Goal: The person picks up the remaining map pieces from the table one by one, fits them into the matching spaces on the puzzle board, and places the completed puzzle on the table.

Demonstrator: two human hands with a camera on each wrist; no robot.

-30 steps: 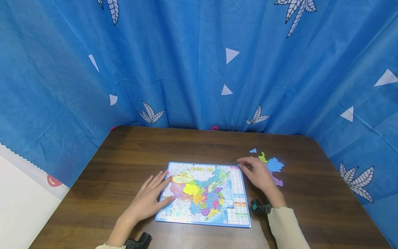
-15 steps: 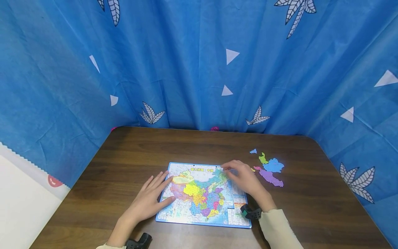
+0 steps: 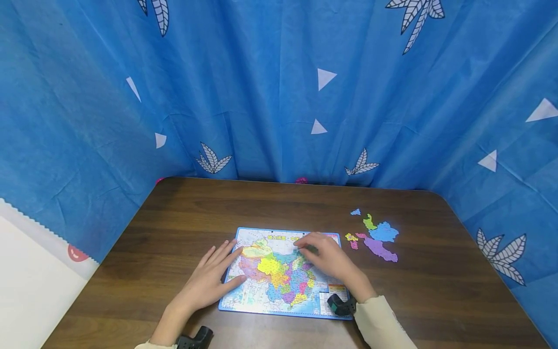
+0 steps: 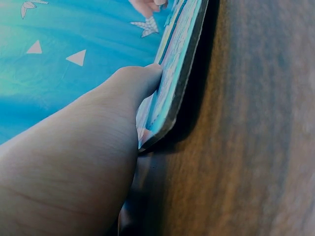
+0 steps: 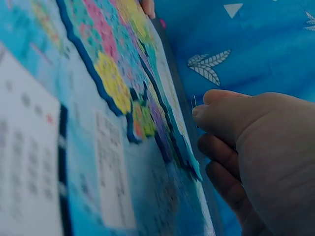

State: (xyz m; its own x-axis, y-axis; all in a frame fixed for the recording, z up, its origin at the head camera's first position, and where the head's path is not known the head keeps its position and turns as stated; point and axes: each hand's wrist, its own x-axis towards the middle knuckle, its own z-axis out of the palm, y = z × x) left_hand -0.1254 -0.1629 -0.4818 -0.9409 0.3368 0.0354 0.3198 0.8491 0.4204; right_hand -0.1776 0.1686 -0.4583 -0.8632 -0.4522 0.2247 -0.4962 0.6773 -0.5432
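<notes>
Map board lies on the table; the left hand rests over its left edge, fingers spread; the right hand arches above its upper right, thumb and finger pinching a thin piece.

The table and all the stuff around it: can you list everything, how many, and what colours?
Table: one, brown, middle
Map board: one, multicoloured with blue rim, on the table
Loose puzzle pieces: about seven; blue, green, purple, pink, yellow; right of the board
Thin piece: one, colour unclear, over the board
Curtain: blue with white shapes, behind the table
White surface: one, white, left edge
Wrist devices: two, black, one per wrist
Sleeves: two, cream, near edge
Left hand: one, bare, on the board's left side
Right hand: one, bare, pinching the thin piece
</notes>
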